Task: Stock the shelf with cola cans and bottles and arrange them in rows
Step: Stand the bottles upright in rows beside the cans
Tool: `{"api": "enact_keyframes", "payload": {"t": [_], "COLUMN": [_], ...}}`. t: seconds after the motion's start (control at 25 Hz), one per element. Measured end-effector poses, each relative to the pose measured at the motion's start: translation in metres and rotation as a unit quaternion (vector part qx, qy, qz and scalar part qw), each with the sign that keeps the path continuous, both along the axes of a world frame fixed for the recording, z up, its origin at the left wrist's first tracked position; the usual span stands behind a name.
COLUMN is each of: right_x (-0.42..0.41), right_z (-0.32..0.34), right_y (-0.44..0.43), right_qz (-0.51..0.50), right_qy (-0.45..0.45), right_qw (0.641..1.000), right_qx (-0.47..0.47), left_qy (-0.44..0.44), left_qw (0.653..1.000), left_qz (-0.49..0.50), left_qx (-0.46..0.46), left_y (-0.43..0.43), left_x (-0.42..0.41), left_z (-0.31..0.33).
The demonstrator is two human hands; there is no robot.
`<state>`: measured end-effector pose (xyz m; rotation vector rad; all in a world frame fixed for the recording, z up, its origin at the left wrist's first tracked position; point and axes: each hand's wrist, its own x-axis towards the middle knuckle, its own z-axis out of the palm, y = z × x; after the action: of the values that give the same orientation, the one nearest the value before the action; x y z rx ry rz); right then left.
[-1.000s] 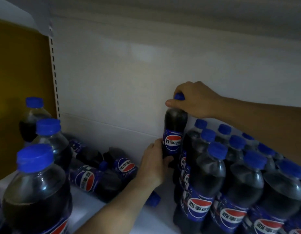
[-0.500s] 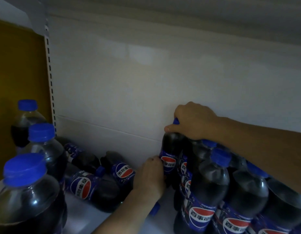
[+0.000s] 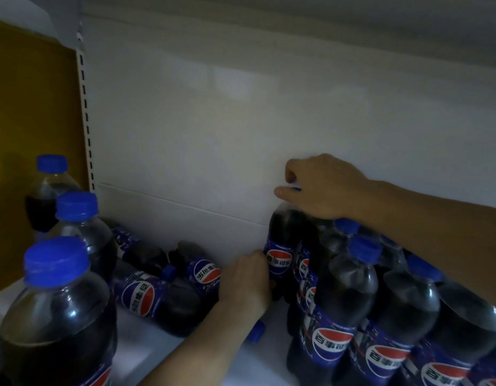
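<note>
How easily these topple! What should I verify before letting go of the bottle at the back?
1. Bottle upright: ok.
2. Right hand grips its cap: ok.
3. Left hand holds its lower body: ok.
4. Base flat on shelf: cannot tell, the left hand hides it.
5. In line with the row in front of it: ok.
6. Lying bottles stood up: not ok, they lie on their sides.

Upright blue-capped cola bottle [image 3: 281,240] at shelf back, beside standing bottle rows [image 3: 380,316]
</note>
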<state>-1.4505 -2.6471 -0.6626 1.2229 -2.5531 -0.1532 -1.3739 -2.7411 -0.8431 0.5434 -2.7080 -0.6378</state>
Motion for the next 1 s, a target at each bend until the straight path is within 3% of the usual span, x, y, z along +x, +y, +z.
{"api": "enact_keyframes", "payload": {"t": [0.24,0.36,0.48,0.68,0.8,1.0], "right_x": [0.088,0.110,0.110,0.109,0.110,0.100], "right_z": [-0.020,-0.054,-0.098,-0.157,-0.148,-0.065], "right_y": [0.014,0.011,0.003,0.003,0.001,0.004], "right_qz": [0.099,0.103,0.036,-0.081,-0.072,0.045], "right_qy": [-0.016,-0.096,-0.176,-0.312,-0.298,-0.185], "right_qw": [0.994,0.988,0.978,0.946,0.952,0.979], "right_qx": [-0.038,-0.064,-0.109,0.028,-0.002,-0.069], "left_qy": [0.142,0.066,-0.004,-0.011,-0.015,0.073], "left_qw": [0.987,0.996,0.990,0.991,0.992,0.986], "left_qz": [0.029,0.057,0.131,0.127,0.125,0.130], "left_qx": [0.064,-0.035,-0.052,-0.039,-0.010,0.071], "left_y": [-0.007,-0.015,-0.014,-0.011,-0.010,-0.015], "left_x": [0.039,0.070,0.096,0.114,0.110,0.100], "left_z": [-0.004,-0.016,-0.012,-0.018,-0.014,-0.019]}}
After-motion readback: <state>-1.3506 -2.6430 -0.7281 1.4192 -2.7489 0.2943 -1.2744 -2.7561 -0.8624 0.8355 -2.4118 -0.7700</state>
